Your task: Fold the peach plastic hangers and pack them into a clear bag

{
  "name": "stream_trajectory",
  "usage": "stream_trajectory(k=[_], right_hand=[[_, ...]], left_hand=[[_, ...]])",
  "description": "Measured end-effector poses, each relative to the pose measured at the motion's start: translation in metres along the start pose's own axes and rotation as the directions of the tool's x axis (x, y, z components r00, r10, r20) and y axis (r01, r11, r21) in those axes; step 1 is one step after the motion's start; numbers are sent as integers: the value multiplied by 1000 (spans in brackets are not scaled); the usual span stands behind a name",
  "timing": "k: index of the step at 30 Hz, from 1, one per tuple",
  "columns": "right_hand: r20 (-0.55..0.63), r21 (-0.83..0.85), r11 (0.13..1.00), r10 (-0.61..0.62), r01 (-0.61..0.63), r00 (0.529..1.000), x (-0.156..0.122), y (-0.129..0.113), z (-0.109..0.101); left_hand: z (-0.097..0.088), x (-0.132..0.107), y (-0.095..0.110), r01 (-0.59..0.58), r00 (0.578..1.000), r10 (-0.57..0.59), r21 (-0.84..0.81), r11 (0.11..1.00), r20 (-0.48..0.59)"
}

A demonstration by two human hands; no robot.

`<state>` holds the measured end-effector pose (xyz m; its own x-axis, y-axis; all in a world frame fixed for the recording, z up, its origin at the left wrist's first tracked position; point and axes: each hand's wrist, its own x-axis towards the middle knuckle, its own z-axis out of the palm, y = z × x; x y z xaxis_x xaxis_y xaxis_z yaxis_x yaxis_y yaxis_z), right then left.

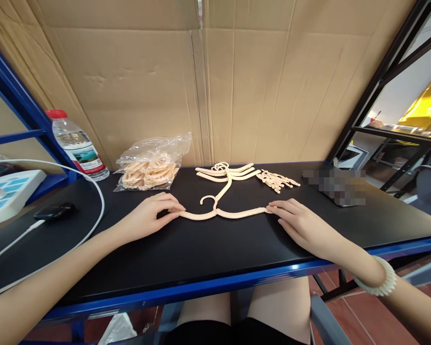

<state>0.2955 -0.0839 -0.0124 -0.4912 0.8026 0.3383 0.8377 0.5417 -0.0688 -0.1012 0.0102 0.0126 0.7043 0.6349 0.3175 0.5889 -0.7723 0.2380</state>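
A cream folding clothes hanger lies on the black tabletop, its two arms spread and its hook pointing away from me. My left hand pinches the tip of the left arm between thumb and fingers. At the opposite tip, the fingers of my right hand close over the end, partly hiding it. Just behind are several more cream hangers in a loose stack, and one long arm slants from them down to the hanger's middle. To their right is a small heap of thin cream pieces.
A clear plastic bag of cream parts lies behind my left hand. Further left are a water bottle, a white cable and a black device. A blurred dark item lies at right. Cardboard walls the back.
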Motion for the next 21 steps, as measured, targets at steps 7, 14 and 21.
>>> stream_trajectory(k=[7, 14, 21], right_hand=[[-8, 43, 999, -3, 3, 1000, 2, 11, -4], [-47, 50, 997, -49, 51, 998, 10, 15, -8], [-123, 90, 995, -41, 52, 992, 38, 28, -22]], left_hand=[[-1, 1, 4, 7, 1000, -7, 1, 1000, -16], [-5, -1, 7, 82, 994, -81, 12, 997, -73], [-11, 9, 11, 104, 988, -102, 9, 995, -115]])
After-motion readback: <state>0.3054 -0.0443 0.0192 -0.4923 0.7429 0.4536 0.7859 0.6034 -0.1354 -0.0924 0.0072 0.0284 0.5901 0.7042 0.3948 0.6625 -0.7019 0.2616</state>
